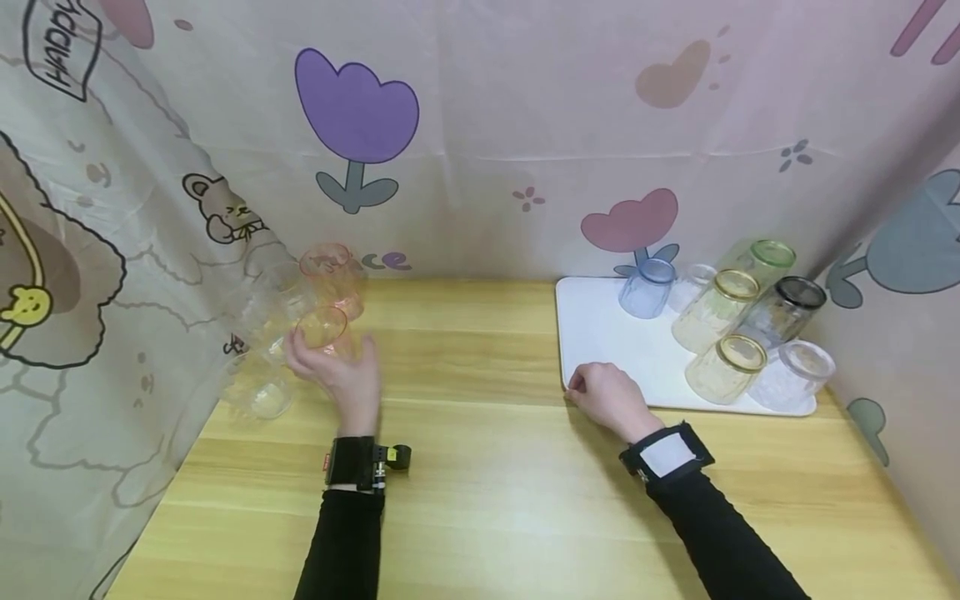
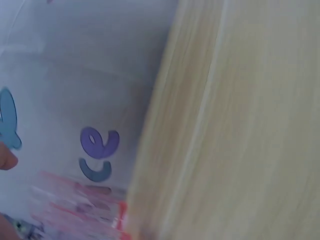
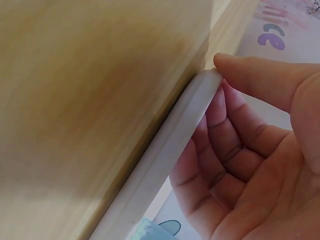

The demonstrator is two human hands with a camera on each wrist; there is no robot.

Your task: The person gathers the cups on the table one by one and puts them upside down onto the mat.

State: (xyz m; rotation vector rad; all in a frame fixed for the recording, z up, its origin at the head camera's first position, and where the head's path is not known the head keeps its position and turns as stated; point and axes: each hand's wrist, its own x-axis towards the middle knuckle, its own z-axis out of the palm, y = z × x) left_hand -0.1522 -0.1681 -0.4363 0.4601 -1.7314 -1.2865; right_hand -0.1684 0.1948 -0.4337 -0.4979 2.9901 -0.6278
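my left hand (image 1: 341, 375) is wrapped round an orange cup (image 1: 324, 331) at the table's (image 1: 480, 467) far left, by a few more cups. right hand (image 1: 611, 398) pinches the tray (image 1: 600, 333) corner. seven cups left on the tray, so maybe a third done.

right hand (image 3: 260, 165), thumb on white tray (image 3: 165, 150) corner; wooden table (image 3: 75, 100)

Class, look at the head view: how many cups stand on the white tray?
7 on the white tray: blue cup, clear cup beside it, green-rimmed, black-rimmed, two gold-rimmed, and a clear cup at the front right. Others may be hidden behind.
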